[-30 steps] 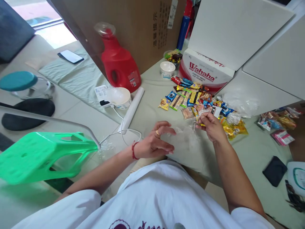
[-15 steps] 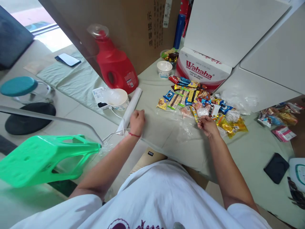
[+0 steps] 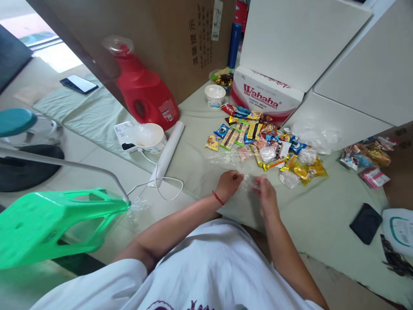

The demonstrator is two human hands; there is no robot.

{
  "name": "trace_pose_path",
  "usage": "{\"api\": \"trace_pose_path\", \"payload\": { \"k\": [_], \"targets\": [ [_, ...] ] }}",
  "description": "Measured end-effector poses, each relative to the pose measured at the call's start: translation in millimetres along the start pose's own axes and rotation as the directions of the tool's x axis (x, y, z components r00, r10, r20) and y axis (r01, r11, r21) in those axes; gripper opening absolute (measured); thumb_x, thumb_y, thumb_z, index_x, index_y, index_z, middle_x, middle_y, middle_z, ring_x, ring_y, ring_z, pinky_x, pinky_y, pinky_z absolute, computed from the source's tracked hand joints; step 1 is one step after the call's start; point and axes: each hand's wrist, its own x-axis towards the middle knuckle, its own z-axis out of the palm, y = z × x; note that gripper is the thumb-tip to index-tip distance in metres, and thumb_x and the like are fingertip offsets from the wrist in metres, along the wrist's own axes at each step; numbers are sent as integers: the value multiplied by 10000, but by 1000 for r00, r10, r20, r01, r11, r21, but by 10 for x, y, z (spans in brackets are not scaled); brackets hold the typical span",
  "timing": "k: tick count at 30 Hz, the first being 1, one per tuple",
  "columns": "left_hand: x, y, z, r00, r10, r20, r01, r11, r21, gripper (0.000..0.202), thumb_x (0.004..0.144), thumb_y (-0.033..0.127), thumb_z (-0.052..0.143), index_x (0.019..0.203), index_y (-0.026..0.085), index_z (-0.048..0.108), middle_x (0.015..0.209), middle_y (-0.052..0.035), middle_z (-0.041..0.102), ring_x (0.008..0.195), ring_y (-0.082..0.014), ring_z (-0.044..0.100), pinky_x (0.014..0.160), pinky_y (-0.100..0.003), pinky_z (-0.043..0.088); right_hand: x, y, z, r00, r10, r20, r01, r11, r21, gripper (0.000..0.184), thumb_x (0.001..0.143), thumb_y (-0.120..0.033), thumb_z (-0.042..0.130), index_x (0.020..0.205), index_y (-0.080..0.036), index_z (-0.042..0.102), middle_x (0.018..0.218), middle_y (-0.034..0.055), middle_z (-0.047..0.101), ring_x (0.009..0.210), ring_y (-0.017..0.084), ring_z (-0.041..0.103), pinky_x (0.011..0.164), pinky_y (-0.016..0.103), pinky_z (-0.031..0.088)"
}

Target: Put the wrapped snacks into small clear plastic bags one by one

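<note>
My left hand [image 3: 229, 185] and my right hand [image 3: 265, 196] are close together just in front of me, both with fingers pinched on a thin clear plastic bag [image 3: 247, 181] stretched between them on the pale green mat [image 3: 200, 150]. A red string band circles the left wrist. Beyond the hands lies a heap of small wrapped snacks [image 3: 258, 137] in yellow, blue and brown wrappers. More crumpled clear plastic [image 3: 288, 178] lies to the right of the hands.
A red detergent jug [image 3: 143, 92], a white bowl [image 3: 148, 135], a white roll [image 3: 167, 150] and a white cable lie to the left. A Wahaha carton [image 3: 266, 97] and a small cup [image 3: 215, 94] stand behind the snacks. A green stool [image 3: 54, 224] lies at left; a black pouch [image 3: 365, 223] at right.
My left hand came back from the white roll to the middle. My right hand drew back from the snack pile. Both now meet on the clear bag.
</note>
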Motion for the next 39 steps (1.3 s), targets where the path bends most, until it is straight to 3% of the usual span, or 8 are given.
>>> {"api": "trace_pose_path", "payload": {
  "k": [5,11,18,21,25,30,35,39],
  "targets": [
    [-253,24,33,980,144,133,-129,985,-116,318,813,390,612,594,184,509,597,35,448,621,-113,398,600,-258,308,1,-93,230,997,76,-32,-73,994,80,380,815,-578,668,869,-203,684,918,46,714,882,196,645,766,295,535],
    [-296,24,-684,897,-72,435,340,742,-577,343,706,409,757,674,186,497,649,20,465,546,-77,372,433,-187,231,299,-149,-250,918,342,201,-385,890,243,359,720,-519,771,818,-222,594,727,18,653,623,154,614,477,227,459],
    [-301,-319,-1296,831,-411,375,539,760,-362,310,668,333,802,678,154,549,668,-23,565,509,-56,392,392,-154,173,336,88,-617,836,450,314,-528,817,233,386,634,-447,871,772,-199,610,522,-73,440,405,61,372,343,164,261],
    [-432,-345,-1376,918,-377,118,388,917,-90,277,694,366,773,728,163,589,690,-12,583,539,-83,426,432,-189,228,274,159,-661,840,454,297,-521,827,212,398,618,-470,875,759,-194,624,513,-68,458,409,62,362,341,169,240],
    [-580,-114,-1350,940,154,-304,-43,938,343,66,743,217,636,804,193,632,746,0,581,658,-140,500,614,-264,424,201,164,-682,857,433,280,-484,862,150,450,608,-539,855,766,-188,622,501,-70,481,407,64,360,358,181,224],
    [-315,153,-880,854,519,-4,-436,721,539,238,862,162,506,906,205,736,865,-58,711,857,-208,641,842,-344,512,134,108,-625,890,383,246,-407,912,54,460,612,-573,820,773,-189,623,525,-61,513,452,77,399,410,187,297],
    [167,-117,-376,868,436,238,-454,500,738,347,985,288,483,1221,163,704,1333,-169,684,1288,-315,589,1070,-499,457,-89,240,-769,926,343,158,-347,938,-3,422,638,-573,789,768,-201,639,567,-33,549,503,113,461,457,222,365],
    [238,-400,-377,837,435,332,-504,375,778,531,1028,405,443,1508,192,524,1628,-174,435,1519,-338,379,1229,-613,236,-234,406,-1207,940,313,136,-288,942,-173,423,734,-632,707,716,-217,624,563,-13,563,481,138,461,480,266,366]
  ]
}}
